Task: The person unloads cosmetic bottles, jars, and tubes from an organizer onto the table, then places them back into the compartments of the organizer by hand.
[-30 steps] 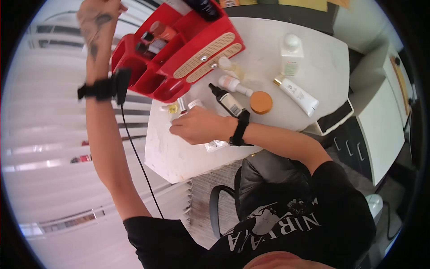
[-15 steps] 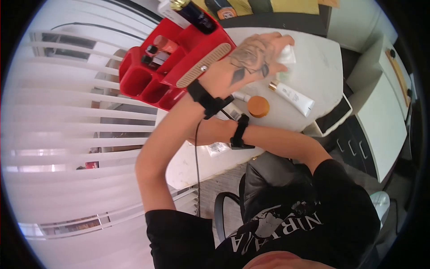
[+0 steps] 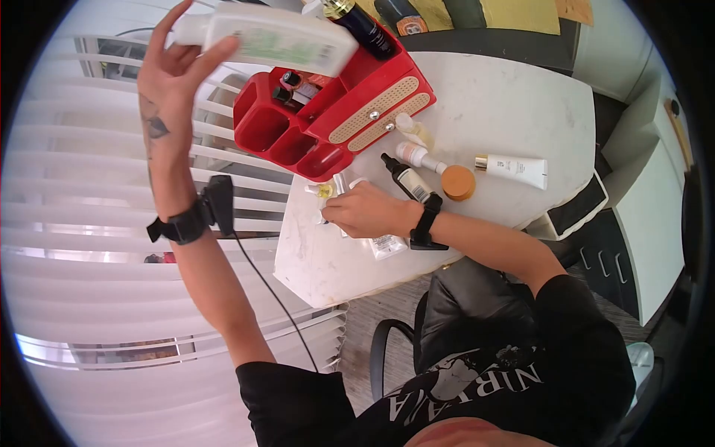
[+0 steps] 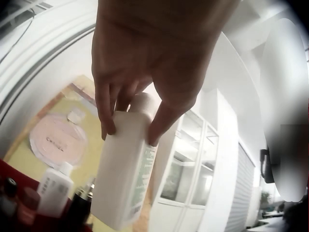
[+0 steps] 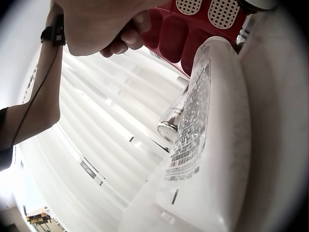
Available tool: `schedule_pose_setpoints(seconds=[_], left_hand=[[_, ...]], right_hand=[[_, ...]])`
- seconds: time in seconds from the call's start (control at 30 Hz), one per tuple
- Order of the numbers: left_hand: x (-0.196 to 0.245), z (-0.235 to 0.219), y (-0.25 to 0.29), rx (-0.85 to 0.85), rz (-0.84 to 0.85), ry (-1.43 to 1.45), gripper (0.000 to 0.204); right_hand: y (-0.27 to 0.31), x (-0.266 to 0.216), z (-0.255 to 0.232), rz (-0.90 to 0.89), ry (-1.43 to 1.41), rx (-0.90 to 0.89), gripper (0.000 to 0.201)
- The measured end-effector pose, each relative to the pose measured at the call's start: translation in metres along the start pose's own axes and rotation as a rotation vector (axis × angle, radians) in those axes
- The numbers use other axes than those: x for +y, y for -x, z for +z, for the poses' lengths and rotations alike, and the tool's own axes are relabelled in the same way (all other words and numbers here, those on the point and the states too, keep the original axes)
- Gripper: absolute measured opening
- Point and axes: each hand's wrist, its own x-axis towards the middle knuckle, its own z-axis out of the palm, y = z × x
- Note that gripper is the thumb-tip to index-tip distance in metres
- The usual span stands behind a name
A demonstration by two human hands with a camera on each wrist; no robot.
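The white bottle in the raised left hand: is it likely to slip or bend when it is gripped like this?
The white bottle probably stays stiff: its flat sides show no dent under the left hand. Its smooth surface may be slippery, since only fingertips and thumb pinch it near the cap. It seems light, held high and sideways this way.

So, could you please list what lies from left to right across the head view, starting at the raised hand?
Raised left hand → white bottle with green label → red plastic organiser → dark dropper bottle → round orange lid → white tube with gold cap.
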Motion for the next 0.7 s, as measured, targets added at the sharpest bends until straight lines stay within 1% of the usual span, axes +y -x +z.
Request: schedule_pose_setpoints(seconds=[0.07,0.1,0.17,0.2,0.27,0.3,0.33,0.4,0.43,0.53,0.6,0.67,0.7], left_hand=[[-0.031,-0.018,-0.01,0.133,-0.059,-0.037,0.074],[-0.046,-0.019,-0.017,0.136,-0.058,-0.04,0.074],[-0.078,-0.014,-0.031,0.207,-0.046,-0.126,0.083],[-0.091,-0.008,-0.036,0.214,-0.045,-0.125,0.083],[-0.114,0.008,-0.046,0.245,-0.122,0.062,0.089],[-0.125,0.018,-0.049,0.258,-0.143,0.092,0.089],[-0.132,0.027,-0.053,0.25,-0.136,0.098,0.089],[-0.147,0.044,-0.06,0.154,-0.212,0.151,0.088],[-0.15,0.053,-0.062,0.15,-0.214,0.106,0.087],[-0.162,0.071,-0.066,0.093,-0.197,0.109,0.084],[-0.173,0.082,-0.066,0.055,-0.192,0.108,0.082],[-0.173,0.09,-0.064,-0.03,-0.206,0.195,0.081],[-0.173,0.088,-0.06,-0.032,-0.26,0.2,0.082]], right_hand=[[0.001,0.0,0.0,-0.001,-0.002,-0.013,0.009],[0.0,0.0,0.0,0.004,-0.004,-0.03,0.009],[-0.001,0.0,0.0,0.004,0.002,-0.035,0.009],[0.0,0.0,-0.001,0.009,0.009,-0.038,0.009],[0.0,0.0,-0.001,0.005,-0.01,-0.026,0.009],[0.001,0.0,-0.001,-0.001,-0.029,-0.011,0.009],[0.0,0.001,-0.003,0.006,-0.022,-0.004,0.009],[0.002,0.001,-0.004,0.017,0.036,-0.064,0.004],[0.002,0.001,-0.004,0.027,0.04,-0.063,0.004],[0.001,0.002,-0.001,0.014,0.022,-0.045,0.007],[0.001,0.001,0.0,0.011,-0.017,-0.083,0.005],[0.0,0.0,-0.003,0.013,-0.011,-0.086,0.004],[0.0,-0.001,-0.003,0.012,-0.002,-0.091,0.004]])
